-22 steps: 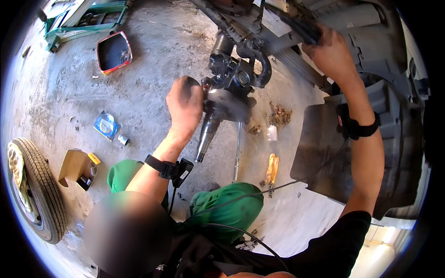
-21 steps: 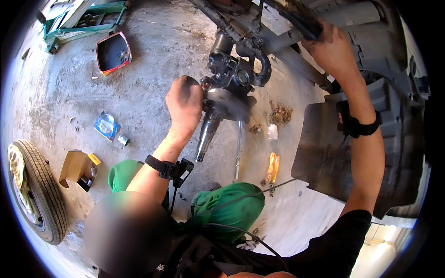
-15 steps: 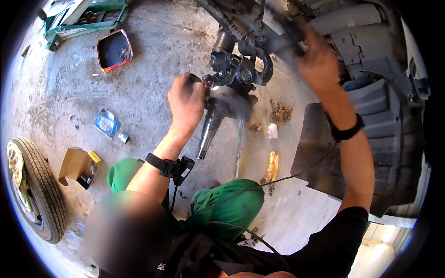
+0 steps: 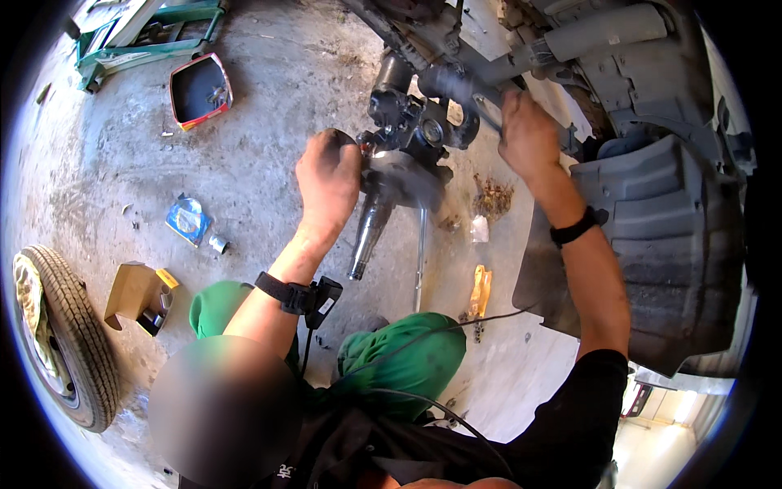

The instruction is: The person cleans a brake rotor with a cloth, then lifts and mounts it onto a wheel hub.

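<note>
A greasy steering knuckle (image 4: 414, 126) hangs in front of me below the vehicle's axle, its bare metal spindle (image 4: 371, 224) pointing down toward me. My left hand (image 4: 327, 175) is closed at the knuckle's left side; what sits in its fingers is dark and mostly hidden. To the right of the knuckle, my right hand (image 4: 529, 138) is wrapped round the handle of a hammer (image 4: 489, 112). The hammer's head end is smeared by motion near the upper part of the knuckle, and I cannot tell whether it touches.
Vehicle underbody and a dark plastic liner (image 4: 652, 236) crowd the right side. On the floor lie a red-rimmed tray (image 4: 195, 102), a blue packet (image 4: 187, 220), an open cardboard box (image 4: 130, 293) and a yellow wrapper (image 4: 481, 289). A wheel (image 4: 81, 334) is at far left, a green jack (image 4: 151, 49) behind.
My right hand has swung the hammer down and left, from beside the underbody to near the knuckle. My left hand stays closed in the same place.
</note>
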### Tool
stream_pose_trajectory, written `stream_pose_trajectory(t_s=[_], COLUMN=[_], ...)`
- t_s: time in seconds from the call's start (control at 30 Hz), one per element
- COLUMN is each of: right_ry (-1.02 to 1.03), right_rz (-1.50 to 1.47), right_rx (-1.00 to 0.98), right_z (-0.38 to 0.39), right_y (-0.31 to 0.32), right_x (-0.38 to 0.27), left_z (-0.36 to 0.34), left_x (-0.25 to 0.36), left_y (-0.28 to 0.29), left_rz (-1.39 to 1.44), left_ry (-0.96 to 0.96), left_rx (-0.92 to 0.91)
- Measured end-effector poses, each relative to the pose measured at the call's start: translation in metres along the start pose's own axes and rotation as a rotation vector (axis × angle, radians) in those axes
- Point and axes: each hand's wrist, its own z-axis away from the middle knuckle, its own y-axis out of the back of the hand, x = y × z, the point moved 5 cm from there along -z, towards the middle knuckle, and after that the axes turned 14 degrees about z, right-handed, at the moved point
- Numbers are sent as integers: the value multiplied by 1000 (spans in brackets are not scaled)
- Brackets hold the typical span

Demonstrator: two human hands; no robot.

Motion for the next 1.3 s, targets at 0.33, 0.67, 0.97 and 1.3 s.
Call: stream_pose_trajectory(t_s=[0.33, 0.67, 0.97, 1.3], right_ry=[-505, -434, -208, -313], right_rz=[-496, -481, -372, -391], right_rx=[691, 419, 169, 97], right_z=[9, 11, 0, 7], right_y=[21, -10, -50, -48], right_x=[38, 17, 4, 3], left_z=[-1, 0, 0, -1], left_x=[-5, -4, -4, 0], left_y=[2, 0, 1, 3], left_rz=[10, -16, -73, -52], left_ry=[39, 11, -56, 11], left_rx=[-25, -52, -61, -96])
